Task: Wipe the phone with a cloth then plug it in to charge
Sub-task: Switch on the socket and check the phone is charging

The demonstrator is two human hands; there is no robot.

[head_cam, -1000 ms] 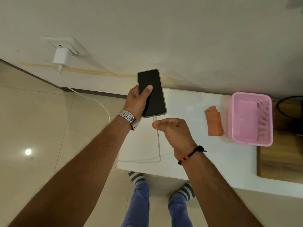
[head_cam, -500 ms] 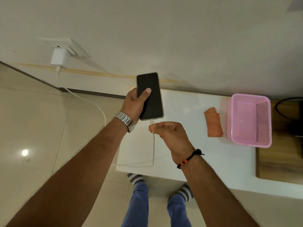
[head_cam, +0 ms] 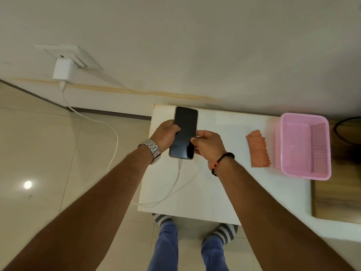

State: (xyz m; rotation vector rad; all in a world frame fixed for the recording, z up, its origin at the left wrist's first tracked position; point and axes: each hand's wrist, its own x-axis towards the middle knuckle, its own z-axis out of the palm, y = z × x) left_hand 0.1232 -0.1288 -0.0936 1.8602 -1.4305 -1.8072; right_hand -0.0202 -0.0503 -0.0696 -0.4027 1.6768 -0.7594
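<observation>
Over white table (head_cam: 224,192): one black-screened phone (head_cam: 184,133), long axis running away from person, white cable (head_cam: 176,178) in near end.
Left hand (head_cam: 166,133) and right hand (head_cam: 209,143) each pinch a side edge; one folded orange cloth (head_cam: 258,149) beside one pink plastic basket (head_cam: 304,173).

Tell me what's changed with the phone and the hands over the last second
The right hand let go of the cable below the phone and took hold of the phone's right edge; both hands now grip it. The phone went from raised in front of the wall to low over the white table. The left hand kept its hold, the cable stayed plugged in, and the orange cloth, pink basket and charger stayed put.
</observation>
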